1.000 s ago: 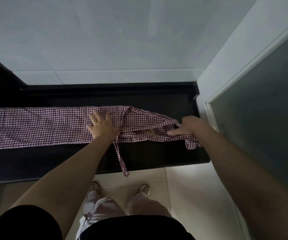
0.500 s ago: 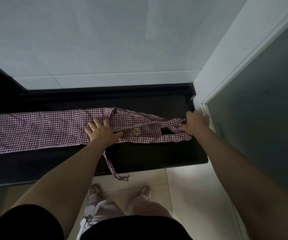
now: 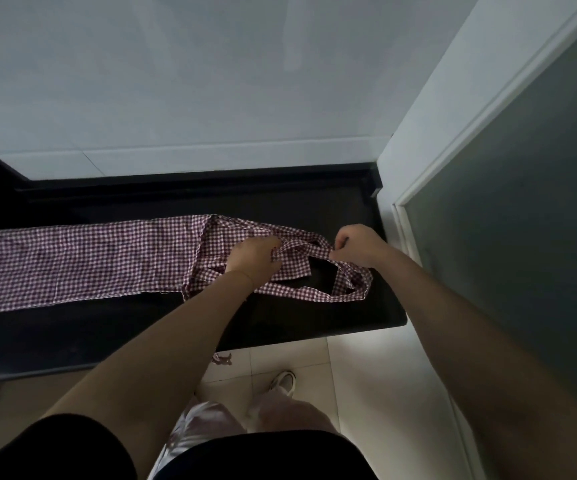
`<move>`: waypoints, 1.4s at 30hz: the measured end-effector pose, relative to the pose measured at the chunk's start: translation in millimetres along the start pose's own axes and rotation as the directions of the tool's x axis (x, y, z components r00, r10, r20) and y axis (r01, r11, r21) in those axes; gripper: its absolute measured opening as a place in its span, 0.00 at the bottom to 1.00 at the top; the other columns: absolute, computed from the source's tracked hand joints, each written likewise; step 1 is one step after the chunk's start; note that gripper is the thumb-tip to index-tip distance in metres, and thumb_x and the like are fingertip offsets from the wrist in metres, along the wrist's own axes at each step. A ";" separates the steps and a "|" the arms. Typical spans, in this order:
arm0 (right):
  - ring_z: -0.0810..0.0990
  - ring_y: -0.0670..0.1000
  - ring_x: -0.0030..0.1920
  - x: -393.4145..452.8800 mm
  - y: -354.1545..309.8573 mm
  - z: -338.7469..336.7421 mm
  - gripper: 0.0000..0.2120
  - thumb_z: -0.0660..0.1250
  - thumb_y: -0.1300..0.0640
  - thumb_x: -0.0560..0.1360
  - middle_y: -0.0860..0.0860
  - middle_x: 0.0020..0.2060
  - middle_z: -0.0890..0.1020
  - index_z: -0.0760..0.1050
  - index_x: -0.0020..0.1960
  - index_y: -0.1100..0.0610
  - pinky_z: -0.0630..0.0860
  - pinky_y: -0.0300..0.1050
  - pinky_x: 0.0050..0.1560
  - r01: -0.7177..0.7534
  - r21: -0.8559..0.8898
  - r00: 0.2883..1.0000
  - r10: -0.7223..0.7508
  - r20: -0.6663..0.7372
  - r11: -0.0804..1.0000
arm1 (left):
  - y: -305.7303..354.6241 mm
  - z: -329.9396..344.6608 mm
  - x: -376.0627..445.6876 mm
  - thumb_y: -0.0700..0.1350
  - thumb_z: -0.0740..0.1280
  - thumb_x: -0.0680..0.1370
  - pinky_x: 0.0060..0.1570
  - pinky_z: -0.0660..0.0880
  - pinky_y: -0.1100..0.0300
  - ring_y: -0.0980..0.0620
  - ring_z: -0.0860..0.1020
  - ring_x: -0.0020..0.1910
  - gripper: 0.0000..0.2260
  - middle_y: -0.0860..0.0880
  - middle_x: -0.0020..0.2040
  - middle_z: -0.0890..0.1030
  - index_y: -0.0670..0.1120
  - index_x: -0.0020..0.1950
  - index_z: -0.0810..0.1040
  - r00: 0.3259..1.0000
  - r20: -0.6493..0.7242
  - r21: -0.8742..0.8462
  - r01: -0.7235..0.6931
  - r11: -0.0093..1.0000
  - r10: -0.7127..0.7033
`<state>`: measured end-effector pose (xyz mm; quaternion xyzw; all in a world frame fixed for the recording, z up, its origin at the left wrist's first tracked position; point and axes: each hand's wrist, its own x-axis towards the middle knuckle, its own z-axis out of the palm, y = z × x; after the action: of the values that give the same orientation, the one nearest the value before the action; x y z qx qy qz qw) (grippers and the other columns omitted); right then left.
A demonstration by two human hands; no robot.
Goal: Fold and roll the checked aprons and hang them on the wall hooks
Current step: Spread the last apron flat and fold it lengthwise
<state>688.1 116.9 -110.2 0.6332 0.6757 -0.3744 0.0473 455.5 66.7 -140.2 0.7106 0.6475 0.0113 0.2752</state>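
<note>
Your checked apron (image 3: 82, 261) lies folded into a long band across the dark bench (image 3: 113, 334), running from the left edge of the view to near the bench's right end. The left part of the band is flat; the right part is bunched, with the neck loop (image 3: 352, 289) opened so that a patch of dark bench shows through it.

Your left hand (image 3: 254, 256) sits on the bunched cloth just right of the band's middle, fingers curled down into the fabric, its grip closed on a fold of the apron. Your right hand (image 3: 358, 245) is near it, further to the right, fingers bent and pinching the upper strand of the neck loop. The two hands are close together but apart, with a short stretch of checked cloth between them.

One apron tie (image 3: 223, 358) hangs off the bench's front edge, its end showing below against the pale tiled floor (image 3: 377, 375). A white wall (image 3: 210, 81) rises behind the bench, and a grey door (image 3: 522, 220) stands at the right.
</note>
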 end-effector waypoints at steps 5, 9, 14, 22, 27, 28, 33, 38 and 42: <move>0.81 0.52 0.42 0.9 -10.1 0.5 0.14 0.70 0.47 0.76 0.54 0.41 0.81 0.79 0.44 0.59 0.77 0.47 0.45 0.048 0.069 0.997 -0.052 0.058 0.996 | 24.8 -11.8 16.1 0.48 0.63 0.82 0.53 0.77 0.53 0.51 0.79 0.49 0.08 0.49 0.51 0.81 0.48 0.56 0.80 0.993 -0.032 -0.216 0.103 0.971 -0.113; 0.79 0.48 0.45 4.0 -12.4 9.0 0.17 0.72 0.43 0.73 0.48 0.47 0.79 0.76 0.53 0.53 0.77 0.43 0.45 0.046 0.095 0.999 -0.047 0.007 0.994 | 32.9 -22.6 17.7 0.45 0.65 0.81 0.46 0.75 0.59 0.53 0.77 0.43 0.04 0.50 0.44 0.80 0.47 0.50 0.79 0.983 -0.065 -0.409 0.132 0.903 -0.173; 0.76 0.50 0.39 6.8 -22.5 18.8 0.09 0.70 0.55 0.73 0.50 0.35 0.76 0.74 0.36 0.55 0.70 0.42 0.40 0.056 -0.102 0.997 -0.050 0.053 0.993 | 28.0 -26.5 13.4 0.46 0.65 0.81 0.43 0.71 0.63 0.56 0.76 0.42 0.04 0.51 0.43 0.79 0.47 0.49 0.79 0.983 -0.067 -0.451 0.121 0.884 -0.169; 0.76 0.57 0.51 -4.3 -8.2 -15.3 0.12 0.64 0.60 0.78 0.57 0.55 0.74 0.71 0.61 0.59 0.75 0.51 0.46 -0.179 -0.160 0.924 0.110 -0.365 0.971 | 13.1 -8.2 19.2 0.53 0.60 0.83 0.49 0.69 0.57 0.50 0.75 0.50 0.11 0.47 0.53 0.80 0.49 0.49 0.77 0.976 0.101 -0.135 0.205 0.969 -0.192; 0.76 0.53 0.49 -4.7 3.8 -19.4 0.10 0.62 0.59 0.80 0.50 0.50 0.75 0.72 0.60 0.58 0.73 0.47 0.48 -0.193 0.326 0.827 0.333 -0.453 0.925 | 14.0 -10.6 20.0 0.55 0.59 0.82 0.63 0.71 0.52 0.44 0.75 0.64 0.18 0.45 0.66 0.77 0.47 0.66 0.76 0.973 0.139 -0.042 0.193 0.980 -0.185; 0.78 0.54 0.51 -5.0 4.2 -19.7 0.10 0.61 0.57 0.80 0.51 0.51 0.77 0.73 0.60 0.58 0.76 0.48 0.50 -0.194 0.403 0.821 0.373 -0.432 0.894 | 13.2 -11.0 18.9 0.57 0.61 0.81 0.67 0.69 0.51 0.44 0.73 0.67 0.21 0.45 0.70 0.75 0.48 0.70 0.74 0.973 0.151 -0.029 0.181 0.983 -0.174; 0.81 0.55 0.40 -8.2 4.5 -28.1 0.12 0.66 0.57 0.77 0.58 0.50 0.82 0.76 0.59 0.62 0.78 0.45 0.30 -0.236 0.572 0.818 0.479 -0.320 0.786 | 11.5 -13.8 16.1 0.62 0.63 0.78 0.69 0.68 0.47 0.44 0.71 0.69 0.27 0.46 0.72 0.73 0.49 0.73 0.71 0.967 0.196 0.069 0.152 0.986 -0.163; 0.67 0.49 0.26 -19.6 10.3 -38.7 0.07 0.58 0.63 0.77 0.54 0.33 0.72 0.73 0.51 0.60 0.63 0.36 0.23 -0.367 0.770 0.760 0.646 -0.076 0.522 | 20.0 -13.2 13.9 0.58 0.57 0.82 0.67 0.69 0.48 0.44 0.73 0.66 0.21 0.46 0.69 0.76 0.49 0.67 0.77 0.963 0.182 0.052 0.195 0.979 -0.201; 0.69 0.49 0.27 -26.7 10.7 -39.8 0.04 0.61 0.61 0.78 0.54 0.31 0.73 0.73 0.46 0.61 0.67 0.39 0.29 -0.458 0.685 0.783 0.622 0.008 0.567 | 22.5 -15.2 10.6 0.56 0.57 0.82 0.67 0.68 0.46 0.44 0.72 0.68 0.20 0.46 0.71 0.73 0.49 0.70 0.74 0.962 0.199 0.082 0.174 0.981 -0.187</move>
<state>719.1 116.6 -72.2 0.8240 0.2729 -0.4752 -0.1437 472.1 82.0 -121.7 0.6544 0.6776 -0.1083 0.3178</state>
